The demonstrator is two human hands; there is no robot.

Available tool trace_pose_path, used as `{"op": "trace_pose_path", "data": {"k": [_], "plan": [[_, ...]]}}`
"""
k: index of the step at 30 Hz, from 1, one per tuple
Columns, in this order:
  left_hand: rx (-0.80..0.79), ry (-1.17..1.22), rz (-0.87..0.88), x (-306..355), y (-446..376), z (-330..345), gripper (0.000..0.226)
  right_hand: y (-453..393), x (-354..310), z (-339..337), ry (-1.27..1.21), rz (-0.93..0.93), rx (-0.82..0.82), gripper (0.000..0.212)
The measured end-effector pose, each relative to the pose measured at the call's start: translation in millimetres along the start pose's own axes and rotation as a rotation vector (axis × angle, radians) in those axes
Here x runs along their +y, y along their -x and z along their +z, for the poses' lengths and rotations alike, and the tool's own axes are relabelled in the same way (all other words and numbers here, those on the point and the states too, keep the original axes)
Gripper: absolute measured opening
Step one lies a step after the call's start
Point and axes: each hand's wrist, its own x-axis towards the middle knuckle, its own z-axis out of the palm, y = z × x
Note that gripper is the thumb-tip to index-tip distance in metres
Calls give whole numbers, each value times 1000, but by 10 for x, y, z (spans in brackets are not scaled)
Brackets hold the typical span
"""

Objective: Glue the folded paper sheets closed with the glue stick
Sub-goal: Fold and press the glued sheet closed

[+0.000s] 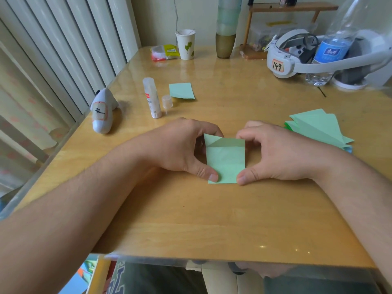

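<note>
A light green folded paper sheet (226,163) lies on the wooden table (191,219) in the middle. My left hand (182,149) holds its left side, thumb on the lower left corner and fingers curled at the top left corner. My right hand (273,153) holds its right side, thumb at the lower right corner, fingers at the top right. A flap is folded down across the sheet's top. The glue stick (151,98) stands uncapped at the back left, its clear cap (167,101) beside it. Another folded green sheet (182,90) lies behind the cap.
A stack of green paper sheets (318,130) lies at the right. A white plush toy (102,113) sits at the left edge. Farther back are a paper cup (185,44), a snack packet (163,52), a tall vase (225,39), a white headset (297,58) and a water bottle (331,49).
</note>
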Motion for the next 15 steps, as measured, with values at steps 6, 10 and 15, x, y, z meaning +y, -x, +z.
{"op": "trace_pose_path", "data": {"k": [6, 10, 15], "plan": [[54, -34, 3, 54, -45, 73, 68, -61, -23, 105, 26, -28, 73, 38], [62, 3, 11, 68, -45, 91, 69, -65, -23, 106, 68, -30, 69, 44], [32, 74, -11, 27, 6, 43, 75, -11, 4, 39, 53, -4, 22, 59]]}}
